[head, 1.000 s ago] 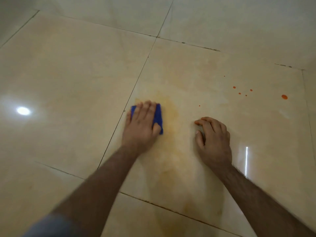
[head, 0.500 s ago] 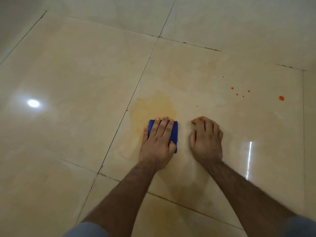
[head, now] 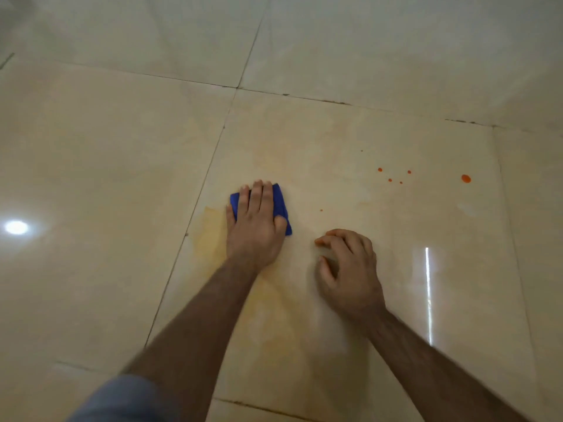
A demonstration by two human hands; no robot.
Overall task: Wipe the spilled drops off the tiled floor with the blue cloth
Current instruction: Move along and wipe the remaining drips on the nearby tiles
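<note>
Left grip [head: 256,226] lies flat, fingers straight, pressing the blue cloth [head: 281,205] beneath it; right grip [head: 347,269], curled and empty, rests right of the cloth.

Round white glare spot [head: 16,227] far left, soft-edged. Thin vertical white light streak [head: 428,293] at right, long, narrow. Two reflections well apart.
</note>
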